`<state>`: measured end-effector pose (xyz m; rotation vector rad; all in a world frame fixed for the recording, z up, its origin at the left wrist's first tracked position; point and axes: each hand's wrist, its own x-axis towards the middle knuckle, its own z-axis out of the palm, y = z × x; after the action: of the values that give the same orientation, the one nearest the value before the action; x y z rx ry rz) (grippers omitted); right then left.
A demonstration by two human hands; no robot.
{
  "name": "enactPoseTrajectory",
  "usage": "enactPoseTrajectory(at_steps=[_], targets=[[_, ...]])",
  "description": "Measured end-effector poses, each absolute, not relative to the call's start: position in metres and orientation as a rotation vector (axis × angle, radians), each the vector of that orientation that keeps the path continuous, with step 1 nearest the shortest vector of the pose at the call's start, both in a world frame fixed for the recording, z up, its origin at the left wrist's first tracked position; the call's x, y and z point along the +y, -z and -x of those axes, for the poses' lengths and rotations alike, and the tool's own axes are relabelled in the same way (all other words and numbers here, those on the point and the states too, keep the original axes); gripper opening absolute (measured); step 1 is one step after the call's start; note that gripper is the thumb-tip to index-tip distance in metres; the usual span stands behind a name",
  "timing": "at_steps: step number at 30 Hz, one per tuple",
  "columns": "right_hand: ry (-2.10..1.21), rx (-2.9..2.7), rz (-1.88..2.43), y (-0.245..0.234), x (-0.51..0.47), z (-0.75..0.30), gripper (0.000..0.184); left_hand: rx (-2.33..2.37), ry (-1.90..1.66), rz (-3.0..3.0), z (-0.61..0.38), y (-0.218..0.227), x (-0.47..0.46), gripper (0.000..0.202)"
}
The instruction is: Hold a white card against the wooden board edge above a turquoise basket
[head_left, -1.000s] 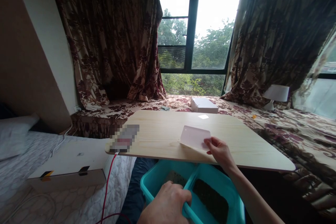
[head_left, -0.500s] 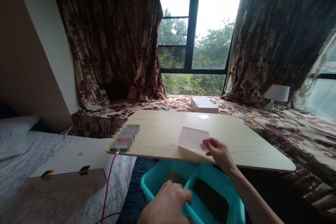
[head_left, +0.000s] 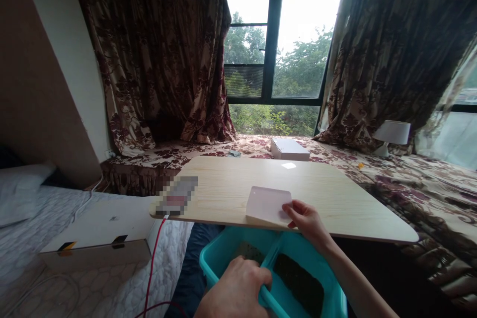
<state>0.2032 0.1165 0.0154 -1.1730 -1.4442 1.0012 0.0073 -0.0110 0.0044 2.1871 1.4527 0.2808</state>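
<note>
My right hand (head_left: 306,219) pinches a flat pale pink plastic card (head_left: 267,204) by its right edge. The card lies tilted on the light wooden tabletop (head_left: 231,184), close to the table's near edge. Just below that edge sits a teal plastic bin (head_left: 294,283) with a centre divider and dark matter in both halves. My left hand (head_left: 236,290) grips the bin's near rim and divider at the bottom of the view.
A blurred small object (head_left: 177,196) with a red cable (head_left: 152,258) rests at the table's left corner. A white box (head_left: 99,231) lies on the bed to the left. A white box (head_left: 288,149) and a white lamp (head_left: 391,135) sit on the floral window seat.
My right hand has slid the pink card leftward and nearer the table's front edge. My left hand and the teal bin have stayed put.
</note>
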Motion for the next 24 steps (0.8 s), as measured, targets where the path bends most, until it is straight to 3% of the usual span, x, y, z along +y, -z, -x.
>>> enactPoseTrajectory(at_steps=[24], targets=[[-0.830,-1.389,1.198,-0.017,0.131,-0.208,0.030,1.473,-0.242,-2.183,-0.009,-0.011,-0.013,0.030]])
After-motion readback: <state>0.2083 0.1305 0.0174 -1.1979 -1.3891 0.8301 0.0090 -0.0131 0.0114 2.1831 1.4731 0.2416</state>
